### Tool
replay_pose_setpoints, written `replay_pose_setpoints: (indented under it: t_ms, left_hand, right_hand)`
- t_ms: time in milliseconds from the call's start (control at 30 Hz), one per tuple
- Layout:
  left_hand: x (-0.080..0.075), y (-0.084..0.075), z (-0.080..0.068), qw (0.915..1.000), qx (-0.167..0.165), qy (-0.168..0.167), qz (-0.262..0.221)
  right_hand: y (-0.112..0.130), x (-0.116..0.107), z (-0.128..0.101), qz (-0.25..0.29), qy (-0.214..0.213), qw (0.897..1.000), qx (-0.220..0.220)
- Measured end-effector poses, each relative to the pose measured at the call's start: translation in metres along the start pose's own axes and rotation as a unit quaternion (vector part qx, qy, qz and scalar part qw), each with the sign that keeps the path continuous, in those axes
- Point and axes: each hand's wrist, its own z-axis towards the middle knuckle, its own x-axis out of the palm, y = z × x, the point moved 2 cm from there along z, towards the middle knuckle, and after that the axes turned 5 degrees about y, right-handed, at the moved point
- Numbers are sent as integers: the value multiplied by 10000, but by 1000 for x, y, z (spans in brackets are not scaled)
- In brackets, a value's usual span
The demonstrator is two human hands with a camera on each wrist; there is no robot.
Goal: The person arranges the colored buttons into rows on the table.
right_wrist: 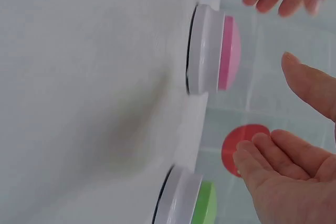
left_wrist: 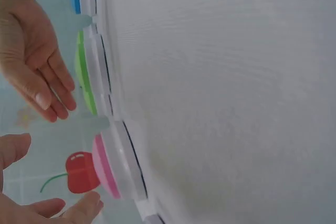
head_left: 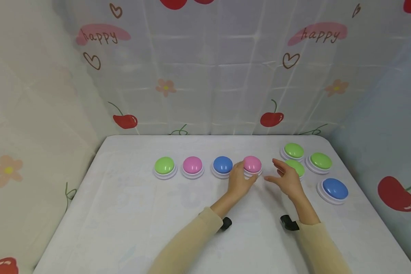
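Left hand [head_left: 239,182] touching the pink dome button [head_left: 252,164] at bench centre, right hand [head_left: 287,179] at its 3 o'clock, both hands open, nothing gripped; best nudge gently to keep row alignment.

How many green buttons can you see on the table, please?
4: one at the left end of the row, and three in the right cluster: back, right, and one partly hidden behind the right hand.

- Four buttons in a row across the table [head_left: 123,213], mid-depth.
- Rightmost row button [head_left: 252,164] between left hand [head_left: 239,182] and right hand [head_left: 285,179].
- Four more buttons [head_left: 335,189] clustered right of the row, near the table's right edge.
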Motion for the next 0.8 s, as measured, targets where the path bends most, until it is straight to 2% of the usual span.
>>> replay_pose_setpoints:
  t_ms: [200, 433, 567, 800]
  left_hand:
    - [-28, -9, -33, 9963, 132, 583, -610]
    - [-57, -15, -69, 9842, 223, 1141, -1334]
    - [-67, -21, -83, 9789, 265, 1340, -1522]
    - [-77, -21, -96, 9771, 357, 1339, -1613]
  right_hand:
    - [-19, -26, -24, -108, -699, 9974, 98]
    - [-44, -51, -23, 249, -1394, 9888, 470]
    - [-53, -54, -19, 410, -1411, 9868, 675]
    - [-70, -52, -9, 741, -1054, 9864, 1023]
